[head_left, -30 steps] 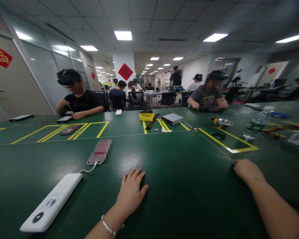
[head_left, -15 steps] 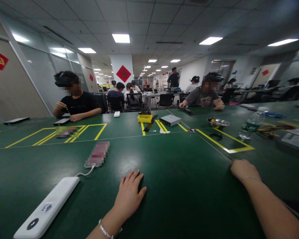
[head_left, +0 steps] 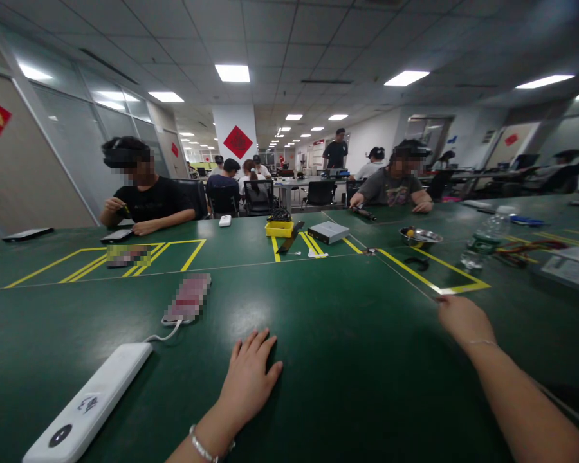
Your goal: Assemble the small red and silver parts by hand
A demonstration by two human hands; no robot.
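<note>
My left hand point(head_left: 251, 370) lies palm down on the green table point(head_left: 347, 360), its fingers spread, with nothing in it. Left of it are a phone point(head_left: 189, 298) and a long white power bank point(head_left: 89, 402), joined by a white cable point(head_left: 165, 335). My right hand point(head_left: 464, 319) is over the table at the right, near the front corner of a yellow tape outline point(head_left: 456, 289). Its fingers are curled in and mostly turned away from view. What they hold, if anything, is hidden.
Beyond the tape stand a metal bowl point(head_left: 421, 237), a water bottle point(head_left: 485, 241), a grey box point(head_left: 328, 232) and a yellow tray point(head_left: 279, 229). Colored wires point(head_left: 516, 253) lie at the right. Two people point(head_left: 145, 199) wearing headsets sit across the table.
My right hand has moved slightly forward and left, up to the corner of the yellow tape. My left hand rests in the same place. The view has shifted a little.
</note>
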